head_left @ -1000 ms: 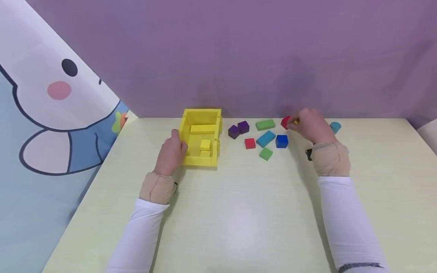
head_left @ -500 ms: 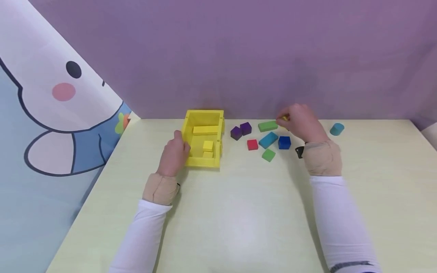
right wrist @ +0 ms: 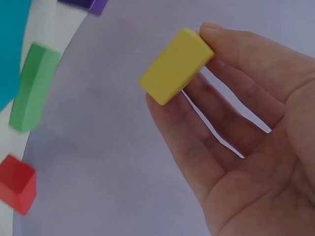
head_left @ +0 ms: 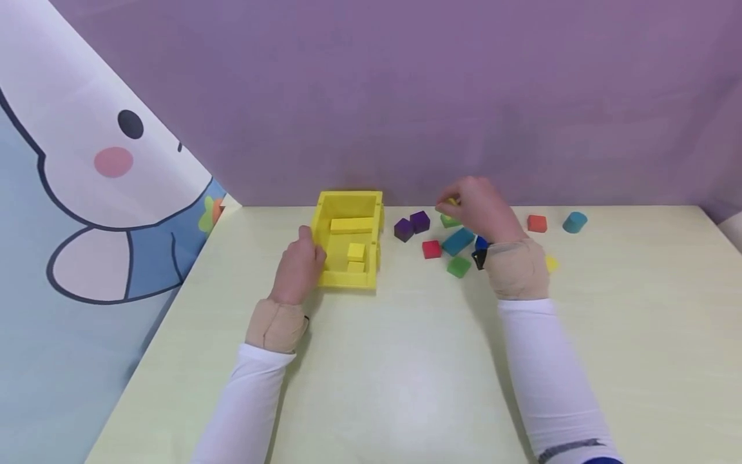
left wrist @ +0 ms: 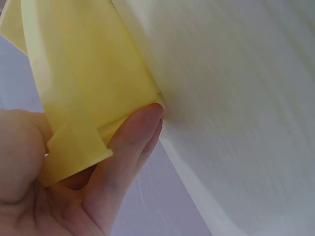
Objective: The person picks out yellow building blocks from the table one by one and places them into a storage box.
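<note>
My left hand grips the left wall of a yellow plastic bin. The left wrist view shows the thumb on one side of the bin's rim and the fingers on the other. Inside the bin lie a long yellow block and two smaller yellow blocks, one being this block. My right hand pinches a small yellow block between thumb and fingertips, held up over the loose blocks. Below that hand, a green block is partly hidden.
Between bin and right hand lie two purple cubes, a red block, a light blue block, a green block and a half-hidden dark blue cube. Farther right are a red block, a blue cylinder and a yellow piece.
My right hand has moved left, carrying the yellow block from the right-hand blocks toward the bin. The red block and yellow piece at right have come into view. The left hand keeps its grip.
</note>
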### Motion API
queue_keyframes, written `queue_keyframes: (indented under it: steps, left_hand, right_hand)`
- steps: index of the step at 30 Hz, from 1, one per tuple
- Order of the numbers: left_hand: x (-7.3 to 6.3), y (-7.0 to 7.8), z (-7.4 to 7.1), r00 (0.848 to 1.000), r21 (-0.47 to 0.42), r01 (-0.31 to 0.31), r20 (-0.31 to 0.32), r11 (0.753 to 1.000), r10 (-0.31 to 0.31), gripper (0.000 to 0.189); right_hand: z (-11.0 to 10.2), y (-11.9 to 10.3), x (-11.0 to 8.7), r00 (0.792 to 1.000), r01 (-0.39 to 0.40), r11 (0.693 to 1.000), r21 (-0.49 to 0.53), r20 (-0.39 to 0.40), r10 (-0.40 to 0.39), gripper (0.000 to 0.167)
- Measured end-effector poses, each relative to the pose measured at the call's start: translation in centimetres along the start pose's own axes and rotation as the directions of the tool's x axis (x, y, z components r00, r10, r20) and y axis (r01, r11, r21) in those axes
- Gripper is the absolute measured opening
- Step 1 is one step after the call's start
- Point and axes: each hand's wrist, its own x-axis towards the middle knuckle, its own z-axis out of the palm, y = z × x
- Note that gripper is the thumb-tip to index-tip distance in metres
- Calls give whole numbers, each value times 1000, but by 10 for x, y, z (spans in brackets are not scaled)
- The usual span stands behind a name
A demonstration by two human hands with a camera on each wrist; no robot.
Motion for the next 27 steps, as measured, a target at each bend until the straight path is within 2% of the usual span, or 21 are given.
queue_keyframes:
  steps: [5, 14, 20, 27]
  left_hand:
    - [0, 0, 1, 1000, 1, 0, -1, 1000, 0, 21]
    - [-2, 0, 1, 1000, 14, 3, -13, 1000, -2, 21]
    - [-4, 3, 0, 1000, 16, 2, -15, 1000, -2, 21]
    - [-8, 8, 0, 1000, 16, 12, -1, 1000, -12, 21]
  right_hand:
    - [3, -12, 5, 999, 41, 999, 5, -7, -41, 16]
    - [12, -37, 13, 999, 28, 1000, 1, 35, -28, 19]
    - [23, -52, 20, 995, 90, 996, 0, 35, -90, 18]
    - [33, -63, 24, 982, 190, 982, 19, 10, -190, 16]
